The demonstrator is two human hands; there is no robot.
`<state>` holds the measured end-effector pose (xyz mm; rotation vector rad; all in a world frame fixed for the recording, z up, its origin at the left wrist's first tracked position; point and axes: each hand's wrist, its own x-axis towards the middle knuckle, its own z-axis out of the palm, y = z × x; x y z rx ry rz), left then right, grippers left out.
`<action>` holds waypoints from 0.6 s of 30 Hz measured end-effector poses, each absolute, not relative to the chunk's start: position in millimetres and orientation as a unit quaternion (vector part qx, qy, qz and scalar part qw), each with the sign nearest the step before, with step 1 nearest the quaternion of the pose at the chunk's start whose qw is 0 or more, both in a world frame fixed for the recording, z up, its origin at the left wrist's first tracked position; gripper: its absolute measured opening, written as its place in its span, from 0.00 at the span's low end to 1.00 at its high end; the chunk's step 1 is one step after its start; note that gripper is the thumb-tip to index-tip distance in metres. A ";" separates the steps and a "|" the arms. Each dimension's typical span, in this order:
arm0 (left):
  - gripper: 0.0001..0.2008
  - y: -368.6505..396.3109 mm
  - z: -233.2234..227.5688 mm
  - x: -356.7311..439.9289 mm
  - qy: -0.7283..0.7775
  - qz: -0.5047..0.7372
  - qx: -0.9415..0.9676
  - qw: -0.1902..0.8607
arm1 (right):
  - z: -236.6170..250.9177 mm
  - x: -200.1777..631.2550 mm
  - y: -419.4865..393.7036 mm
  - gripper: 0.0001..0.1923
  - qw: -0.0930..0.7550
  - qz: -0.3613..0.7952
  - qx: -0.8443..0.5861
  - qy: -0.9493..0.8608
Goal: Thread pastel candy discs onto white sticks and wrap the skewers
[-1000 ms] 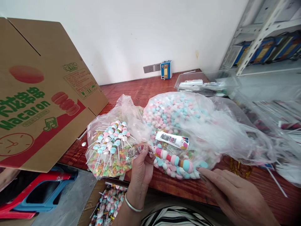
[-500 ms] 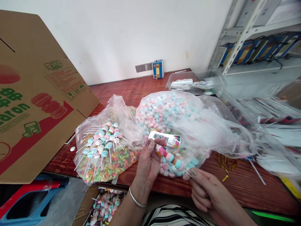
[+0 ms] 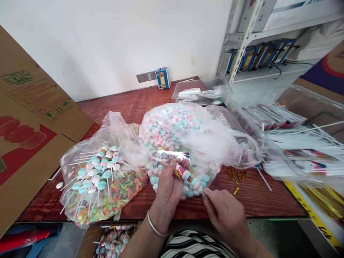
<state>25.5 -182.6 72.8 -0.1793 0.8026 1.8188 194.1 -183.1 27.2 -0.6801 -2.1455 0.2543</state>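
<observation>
White wall behind, a socket strip and a small blue box [image 3: 162, 77] at its foot; metal shelving [image 3: 243, 39] to the right. Red-brown wooden tabletop [image 3: 134, 104] in front.

Left hand [image 3: 168, 182] pinched the top of a candy skewer [image 3: 189, 176] between thumb and fingers, at the end where a printed sleeve [image 3: 168, 157] sat. Right hand [image 3: 224, 211] pinched the stick's lower tip, fingers drawn together. The skewer lay slanted between the two hands, just above the big bag [image 3: 185, 132] of pink, blue and white candies.

Change over the last second: the right hand had been spread flat on the tabletop, clear of the skewer; it closed on the stick end half a second back and held it now. The left hand kept its grip throughout. Both hands sat closer together and nearer the body, and the view had swung right. Judged: the skewer was now held at both ends, under control of both hands.

Left of it, a second bag [image 3: 102, 179] held ring candies with finished skewers lying on top. A clear tray [image 3: 200, 91] stood behind; white sticks [image 3: 295, 138] lay at right.

Writing: the carton [image 3: 32, 118] at left showed green and red print, too small to read here. Sleeve print was not legible.
</observation>
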 end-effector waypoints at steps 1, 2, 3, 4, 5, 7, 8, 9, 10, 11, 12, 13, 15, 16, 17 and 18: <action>0.03 -181.5 73.0 28.0 0.341 0.763 -0.079 0.544 | 26.4 194.7 -182.5 0.07 0.423 0.081 -0.267 -0.862; 0.04 -180.6 72.9 30.5 0.345 0.760 -0.081 0.545 | 26.3 195.1 -182.3 0.06 0.422 0.084 -0.268 -0.862; 0.04 -179.8 72.6 32.9 0.346 0.760 -0.080 0.544 | 26.9 195.3 -182.5 0.05 0.422 0.112 -0.273 -0.857; 0.04 -179.1 71.8 35.0 0.344 0.761 -0.078 0.544 | 28.1 195.1 -183.0 0.04 0.418 0.167 -0.288 -0.845; 0.04 -178.6 70.7 36.8 0.339 0.764 -0.074 0.545 | 29.9 194.7 -183.7 0.05 0.406 0.245 -0.310 -0.824; 0.04 -177.8 67.8 39.2 0.320 0.764 -0.061 0.556 | 34.3 192.9 -184.8 0.10 0.364 0.441 -0.362 -0.736; 0.05 -177.5 66.2 39.9 0.311 0.763 -0.053 0.564 | 36.5 191.6 -185.2 0.13 0.340 0.542 -0.381 -0.668; 0.05 -177.3 64.7 40.4 0.304 0.762 -0.045 0.570 | 38.4 190.1 -185.6 0.15 0.317 0.633 -0.390 -0.589; 0.06 -177.1 63.6 40.9 0.301 0.760 -0.040 0.575 | 39.9 188.5 -185.9 0.17 0.295 0.710 -0.386 -0.510; 0.08 -176.9 62.9 41.7 0.299 0.757 -0.034 0.579 | 40.8 186.9 -186.2 0.18 0.274 0.769 -0.374 -0.439; 0.09 -176.7 62.7 43.0 0.300 0.756 -0.029 0.582 | 41.0 185.2 -186.7 0.19 0.254 0.811 -0.359 -0.385; 0.10 -176.6 62.8 44.9 0.304 0.754 -0.028 0.582 | 40.5 183.8 -187.0 0.20 0.240 0.833 -0.349 -0.355; 0.11 -177.0 63.5 50.9 0.320 0.746 -0.034 0.583 | 37.6 181.3 -187.0 0.20 0.247 0.812 -0.354 -0.392; 0.11 -177.5 63.5 54.7 0.330 0.742 -0.037 0.582 | 35.4 180.5 -186.2 0.20 0.267 0.768 -0.367 -0.452; 0.11 -178.3 63.1 58.8 0.339 0.738 -0.037 0.582 | 33.2 180.0 -184.7 0.20 0.292 0.702 -0.381 -0.526; 0.10 -179.2 62.3 62.5 0.345 0.733 -0.032 0.586 | 31.2 180.0 -182.7 0.19 0.314 0.626 -0.391 -0.597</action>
